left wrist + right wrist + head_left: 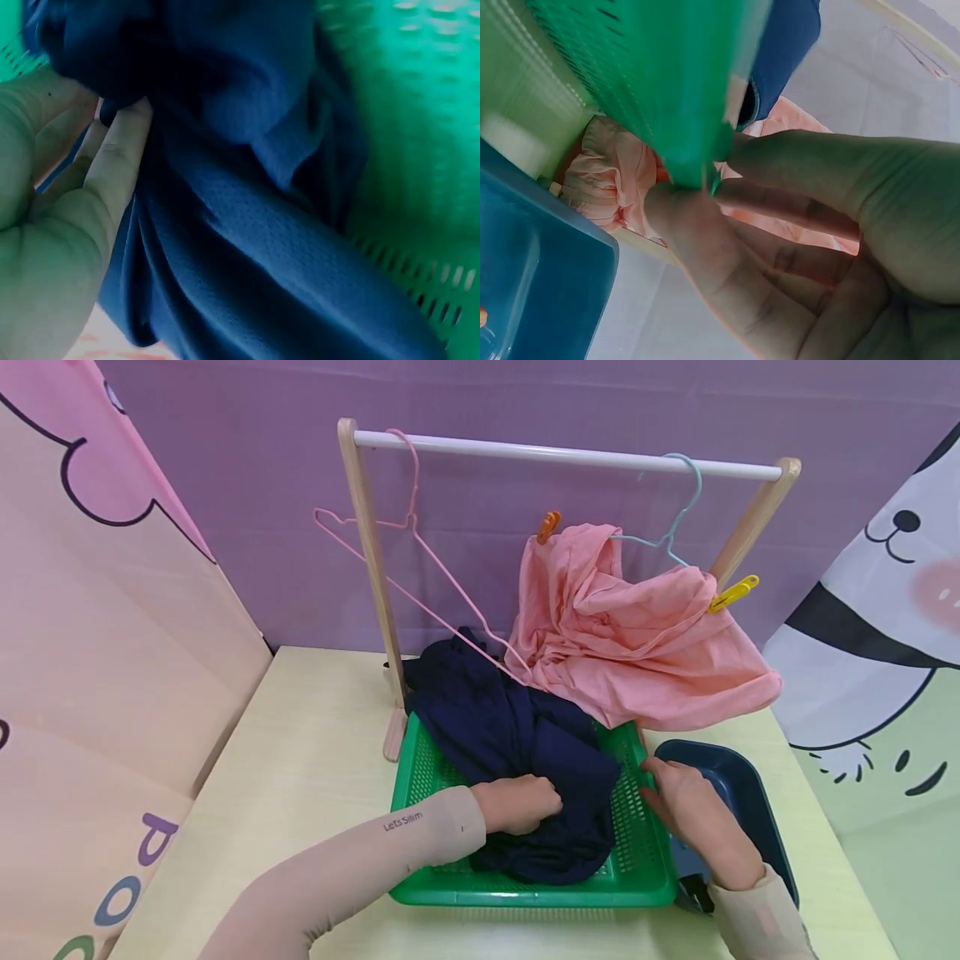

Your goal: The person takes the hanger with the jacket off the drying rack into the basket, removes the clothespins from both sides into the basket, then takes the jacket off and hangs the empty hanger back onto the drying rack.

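A navy garment (577, 760) lies bunched inside a green perforated basket (534, 897), some of it spilling over the back edge. My left hand (519, 803) grips a fold of this cloth; in the left wrist view the thumb and fingers of the left hand (67, 195) close on the navy fabric (247, 232). At the basket's right side, my right hand (693, 814) holds the rim. The right wrist view shows thumb and fingers of the right hand (742, 277) pinching the green edge (686, 169).
Behind stands a wooden rack with a white rail (525, 449). A tilted pink hanger (414, 518) hangs at left; a light-blue hanger (693, 497) carries a pink garment (637, 635) with orange (548, 527) and yellow pegs (733, 594). A dark blue tray (753, 793) sits right of the basket.
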The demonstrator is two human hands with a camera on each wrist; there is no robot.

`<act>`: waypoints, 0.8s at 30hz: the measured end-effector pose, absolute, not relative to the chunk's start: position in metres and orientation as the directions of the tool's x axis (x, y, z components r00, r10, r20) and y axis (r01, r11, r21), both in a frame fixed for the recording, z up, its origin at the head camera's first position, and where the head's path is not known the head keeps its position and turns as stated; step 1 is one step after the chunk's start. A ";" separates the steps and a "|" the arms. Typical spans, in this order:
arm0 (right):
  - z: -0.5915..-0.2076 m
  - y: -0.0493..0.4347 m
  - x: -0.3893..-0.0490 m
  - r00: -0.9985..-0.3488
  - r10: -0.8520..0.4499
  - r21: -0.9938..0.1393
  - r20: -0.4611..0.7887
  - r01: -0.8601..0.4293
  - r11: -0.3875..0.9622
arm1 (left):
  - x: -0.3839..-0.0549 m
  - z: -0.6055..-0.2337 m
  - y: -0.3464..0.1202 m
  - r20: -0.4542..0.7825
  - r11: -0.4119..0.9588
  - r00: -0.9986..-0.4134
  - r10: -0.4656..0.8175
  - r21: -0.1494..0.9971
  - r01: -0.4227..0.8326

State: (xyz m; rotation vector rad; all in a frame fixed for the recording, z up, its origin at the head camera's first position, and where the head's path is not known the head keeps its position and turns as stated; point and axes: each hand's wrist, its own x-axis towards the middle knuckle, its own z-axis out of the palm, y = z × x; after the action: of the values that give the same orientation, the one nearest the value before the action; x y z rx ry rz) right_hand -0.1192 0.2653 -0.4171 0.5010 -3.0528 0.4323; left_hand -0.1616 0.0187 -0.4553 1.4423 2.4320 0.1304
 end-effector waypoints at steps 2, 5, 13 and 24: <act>-0.417 0.264 -0.119 -0.948 -0.312 -0.274 0.057 -0.316 0.909 | -0.162 -0.462 0.017 -0.232 0.503 -0.454 0.860 0.237 0.831; -0.415 0.263 -0.119 -0.947 -0.318 -0.281 0.042 -0.316 0.906 | -0.162 -0.465 0.014 -0.234 0.512 -0.461 0.856 0.267 0.816; -0.413 0.265 -0.120 -0.948 -0.318 -0.276 0.034 -0.315 0.908 | -0.160 -0.453 0.008 -0.245 0.540 -0.481 0.842 0.359 0.762; -0.416 0.266 -0.120 -0.934 -0.349 -0.268 0.074 -0.356 0.895 | -0.176 -0.404 -0.035 0.003 0.582 -0.612 0.790 0.306 0.753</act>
State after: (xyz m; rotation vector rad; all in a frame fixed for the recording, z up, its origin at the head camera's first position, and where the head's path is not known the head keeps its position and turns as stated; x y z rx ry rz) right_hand -0.1195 0.2662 -0.4164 0.5651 -3.0347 0.4359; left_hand -0.1760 -0.0349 -0.4041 1.3114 2.6735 0.4217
